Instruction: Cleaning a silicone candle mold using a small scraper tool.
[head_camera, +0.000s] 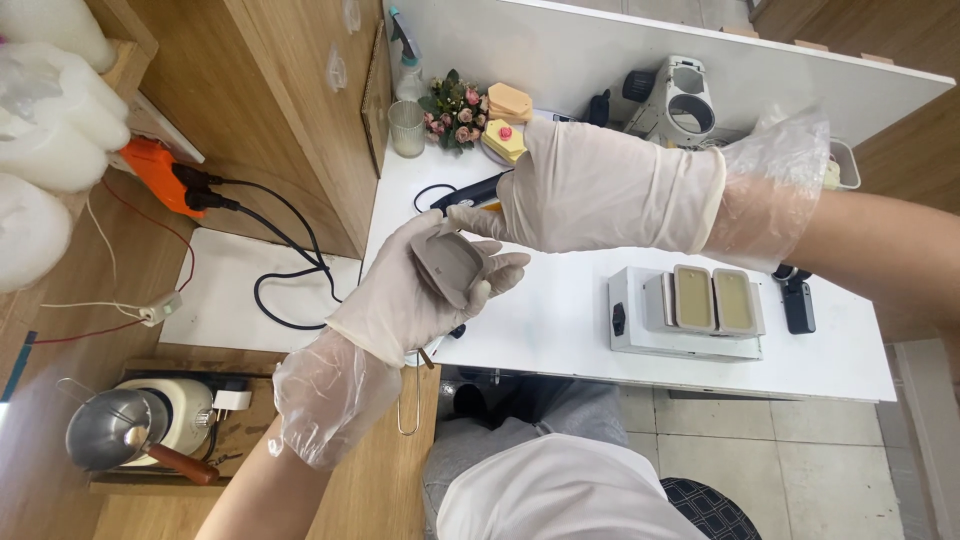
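My left hand (405, 290), in a white glove with a clear plastic sleeve cover, holds a small grey rounded mould (450, 268) in its palm above the table's left edge. My right hand (580, 190), gloved the same way, reaches across from the right. Its fingers point left and touch the mould's upper edge near a dark tool (470, 195) lying on the white table (560, 330). Whether the right hand grips anything is hidden by its back.
A white box with two tan-filled trays (690, 312) sits on the table to the right, a small black device (798, 305) beside it. Flowers (455, 112), a glass (406, 128) and yellow pieces (505, 125) stand at the back. Black cables (285, 275) and a steel pot (120, 430) lie left.
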